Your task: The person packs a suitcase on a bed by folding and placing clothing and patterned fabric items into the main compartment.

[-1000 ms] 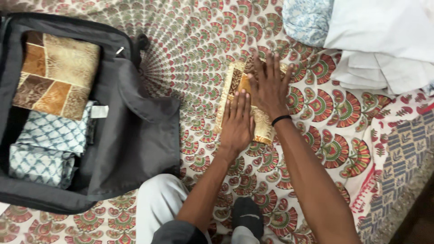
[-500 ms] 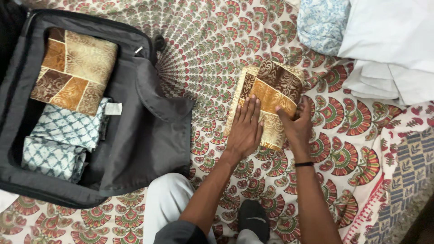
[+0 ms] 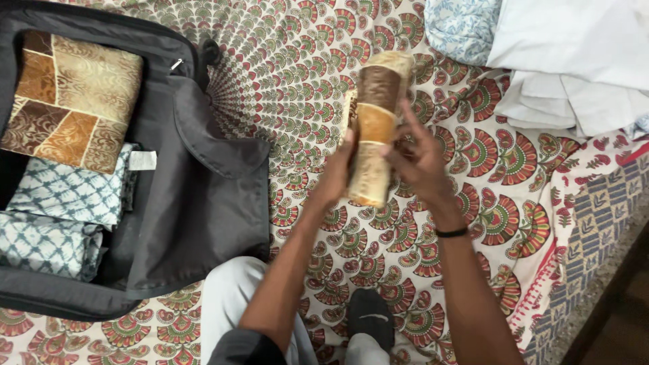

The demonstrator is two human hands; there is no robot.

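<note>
Gold and brown brocade, folded into a narrow patchwork bundle (image 3: 374, 128), now sits lifted between our two hands above the bed. Half a second ago it lay flat on the sheet with our palms pressing it; now it stands nearly on edge in the air, so the folding looks finished and the piece is free to carry. Our left hand (image 3: 336, 177) clasps its left edge, fingers curled behind the cloth, and our right hand (image 3: 420, 159), with a black band at the wrist, grips the right edge with its fingers spread along it. Both hands are closed on the bundle.

Below it spreads the printed bedsheet with red and green fan motifs (image 3: 304, 61). To the left lies the open dark grey soft suitcase (image 3: 203, 196), its flap thrown back toward us. Inside it rest a matching gold and brown patchwork cushion cover (image 3: 71, 98) and, nearer us, folded blue and white patterned cloths (image 3: 57, 216). At the upper right sits a stack of white folded linen (image 3: 574, 74) with a pale blue floral fabric (image 3: 460, 27) beside it. Our light trousers and a dark sock show at the bottom edge.
</note>
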